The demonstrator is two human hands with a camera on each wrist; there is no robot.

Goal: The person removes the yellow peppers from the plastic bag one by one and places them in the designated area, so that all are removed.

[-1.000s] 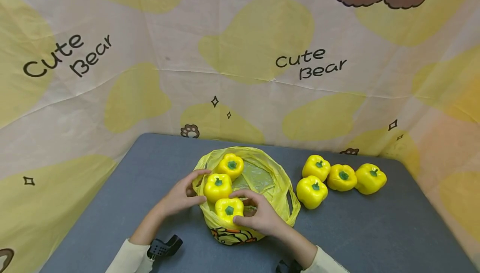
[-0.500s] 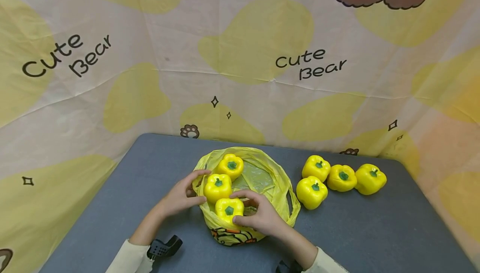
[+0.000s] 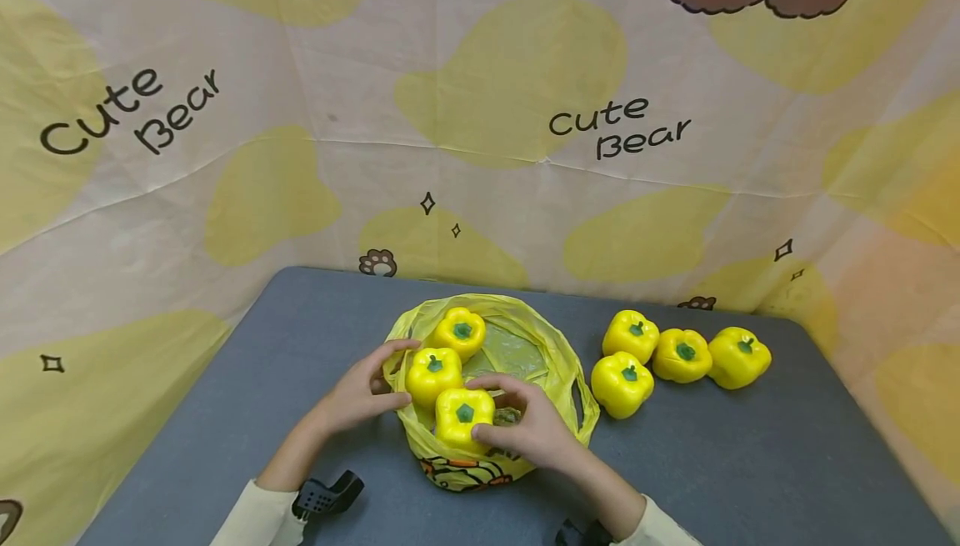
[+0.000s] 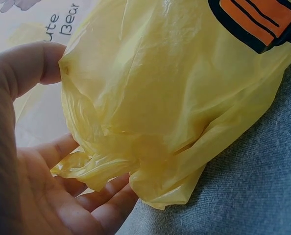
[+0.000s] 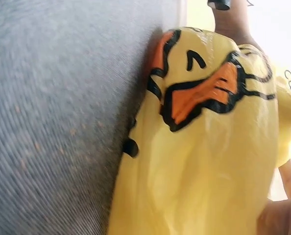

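A yellow plastic bag (image 3: 558, 346) stands on the table with its mouth wide, and its cartoon print faces me. My left hand (image 3: 360, 388) holds the bag's left side, its thumb and fingers around the rim beside one yellow bell pepper (image 3: 433, 375). In the left wrist view, thin yellow plastic lies between the thumb and spread fingers of the left hand (image 4: 62, 196). Over the bag's near part, my right hand (image 3: 532, 425) grips another bell pepper (image 3: 463, 419) between thumb and fingers. A third bell pepper (image 3: 459, 331) sits farther back in the bag. The left palm is hidden in the head view.
Several yellow bell peppers (image 3: 622, 385) stand grouped on the grey table (image 3: 712, 463) to the right of the bag. A printed cloth (image 3: 495, 96) hangs behind the table's back edge. Black wrist devices (image 3: 330, 494) sit at both sleeves.
The pepper in my right hand has risen slightly and shifted a little to the right, along with the hand. The left hand stays at the bag's rim.
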